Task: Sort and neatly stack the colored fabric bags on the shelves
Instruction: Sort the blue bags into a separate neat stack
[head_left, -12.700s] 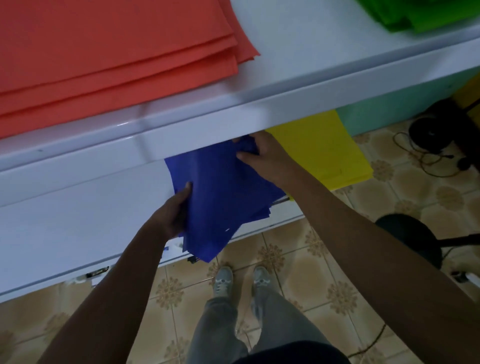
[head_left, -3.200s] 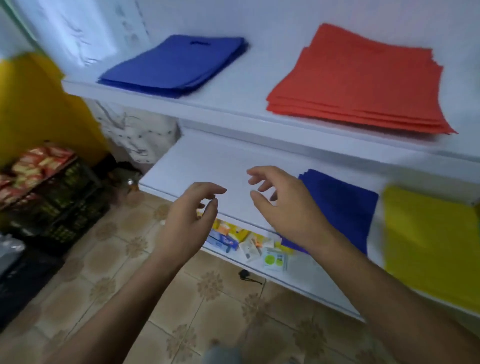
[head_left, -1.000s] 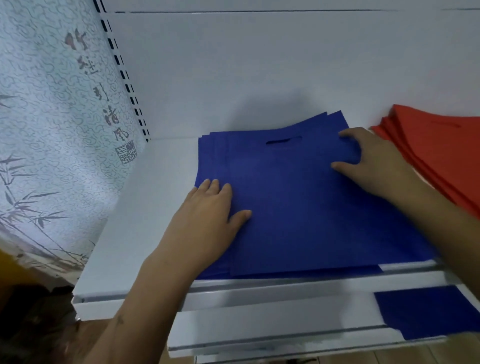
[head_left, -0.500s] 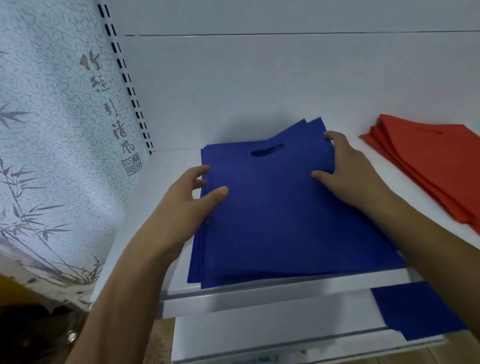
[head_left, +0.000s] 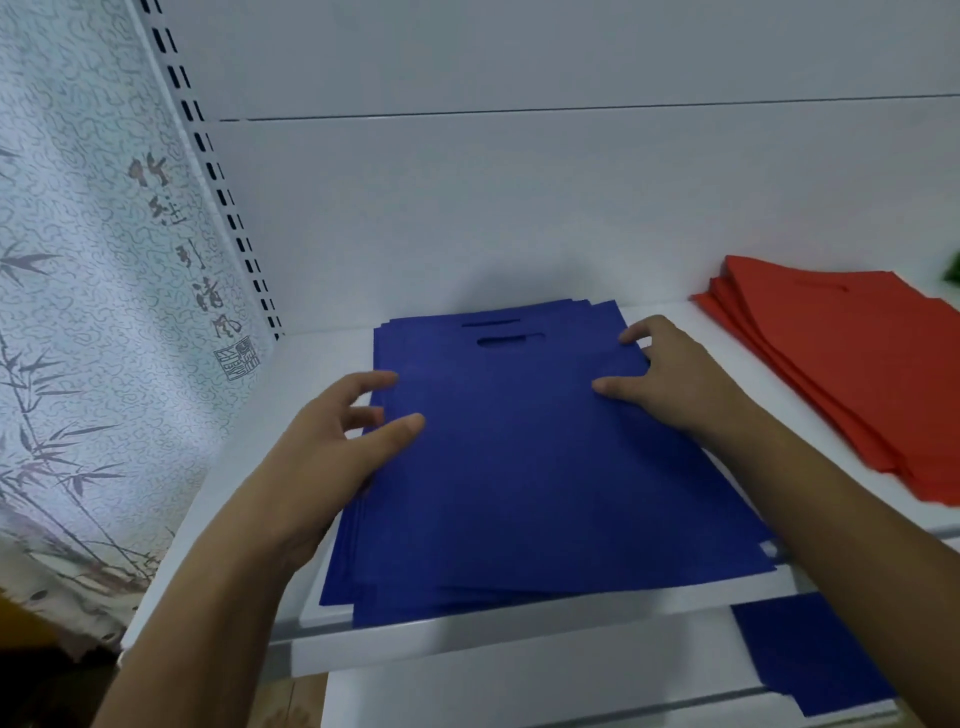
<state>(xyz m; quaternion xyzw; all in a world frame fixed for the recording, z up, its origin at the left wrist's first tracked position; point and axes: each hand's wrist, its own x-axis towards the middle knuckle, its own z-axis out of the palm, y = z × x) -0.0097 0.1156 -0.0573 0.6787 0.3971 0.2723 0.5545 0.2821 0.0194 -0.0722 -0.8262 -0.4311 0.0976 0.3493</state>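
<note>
blue bags (head_left: 540, 467) between both hands' fingers (head_left: 374, 382)

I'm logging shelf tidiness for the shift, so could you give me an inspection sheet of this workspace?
Surface: white upper shelf, with a lower shelf below it.
Job's things: blue bag stack on the upper shelf, edges fanned unevenly; red bag stack to its right, apart; more blue bags on the lower shelf.
Clutter: nothing seen.
Grippers: left hand touches the stack's left edge; right hand rests at its right edge, fingers relaxed.
Cables: nothing seen.
Surroundings: patterned bamboo wall covering; slotted shelf upright.
</note>
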